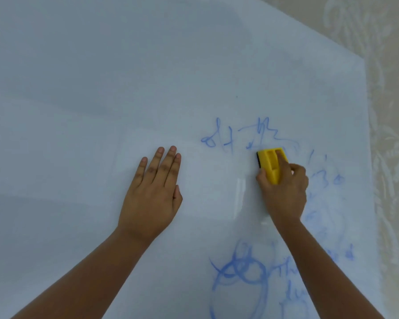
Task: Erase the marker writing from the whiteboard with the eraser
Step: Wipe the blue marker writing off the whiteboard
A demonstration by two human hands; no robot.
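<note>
The right hand (283, 192) grips the yellow eraser (271, 164), pad down on the whiteboard (101, 88), just at 6 o'clock of the blue writing (263, 132). The left hand (152, 192) lies flat and open at 9 o'clock, bracing. Best to press evenly and sweep toward 12 o'clock in overlapping strokes; smeared marks at 3 and 6 o'clock remain.
</note>
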